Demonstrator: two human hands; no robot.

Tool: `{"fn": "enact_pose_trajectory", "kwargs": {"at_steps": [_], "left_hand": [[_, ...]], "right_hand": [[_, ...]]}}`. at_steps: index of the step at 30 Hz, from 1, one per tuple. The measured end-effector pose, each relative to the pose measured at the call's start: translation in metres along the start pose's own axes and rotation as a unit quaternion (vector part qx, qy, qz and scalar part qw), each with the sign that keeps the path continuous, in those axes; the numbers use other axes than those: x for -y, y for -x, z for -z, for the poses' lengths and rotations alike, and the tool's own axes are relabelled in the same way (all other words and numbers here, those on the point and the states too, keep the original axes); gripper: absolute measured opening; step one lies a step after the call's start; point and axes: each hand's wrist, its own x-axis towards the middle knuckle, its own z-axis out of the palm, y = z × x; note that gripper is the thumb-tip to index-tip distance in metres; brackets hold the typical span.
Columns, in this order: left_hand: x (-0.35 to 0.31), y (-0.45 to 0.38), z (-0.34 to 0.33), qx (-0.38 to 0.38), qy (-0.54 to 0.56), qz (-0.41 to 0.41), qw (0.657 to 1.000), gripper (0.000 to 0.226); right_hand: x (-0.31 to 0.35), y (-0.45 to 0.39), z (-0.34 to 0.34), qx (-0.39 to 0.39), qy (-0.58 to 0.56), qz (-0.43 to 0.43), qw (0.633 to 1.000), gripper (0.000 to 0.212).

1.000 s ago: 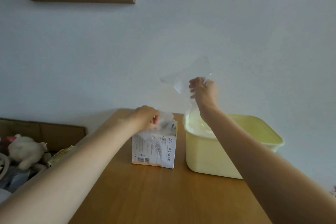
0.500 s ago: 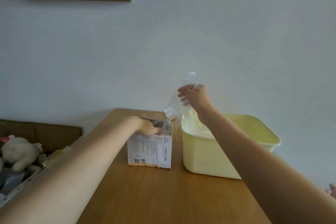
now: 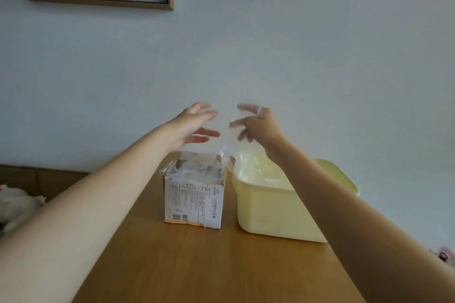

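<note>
Fluff of a white plush toy (image 3: 14, 204) is showing at your far left edge, below the level of the tabletop (image 3: 197, 265), with a brown cardboard box (image 3: 49, 177) just behind it. Above them, a wood-framed picture (image 3: 98, 0) is hanging on the pale wall.

Your left arm is stretching forward over the tabletop, and your left hand (image 3: 192, 123) is hovering in the air above the glove box (image 3: 194, 202), palm turned toward the right. Its fingers (image 3: 209, 133) are lying straight and spread, gripping nothing. Their tips are pointing at the clear glove (image 3: 227, 152) and sitting very close to it, though blur is hiding whether they are touching it.

Under that hand, the glove box is standing upright on the tabletop, its top torn open and crumpled clear gloves bulging out.

The clear glove is hanging in the air between your two hands, above the gap between the glove box and the yellow tub (image 3: 275, 211). Its lower end is trailing down to just above the tub's near-left corner. Your right hand (image 3: 261, 128) is holding it from the right, its fingers (image 3: 236, 123) curling loosely round the upper part of the film, some of which is draping over the fingertips.

Beneath your right forearm, the yellow tub is sitting on the tabletop just beside the glove box, a narrow gap between them, with something clear and glossy lying inside.
</note>
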Motion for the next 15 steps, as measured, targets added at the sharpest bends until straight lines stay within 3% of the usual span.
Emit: {"fn": "enact_pose_trajectory", "kwargs": {"at_steps": [2, 7, 10, 15], "left_hand": [[-0.006, 0.003, -0.007, 0.072, 0.163, 0.052, 0.983, 0.051], [-0.001, 0.006, -0.026, 0.208, 0.213, 0.071, 0.952, 0.064], [0.000, 0.007, -0.036, 0.226, 0.165, 0.075, 0.957, 0.048], [-0.001, 0.004, -0.045, 0.128, -0.042, 0.061, 0.989, 0.011]], "right_hand": [[0.008, 0.006, 0.004, 0.012, -0.032, 0.007, 0.999, 0.048], [0.009, 0.011, 0.028, 0.052, -0.146, -0.001, 0.988, 0.050], [0.006, 0.017, 0.047, 0.051, -0.121, 0.012, 0.991, 0.037], [-0.006, 0.021, 0.073, 0.103, -0.070, -0.003, 0.992, 0.016]]}}
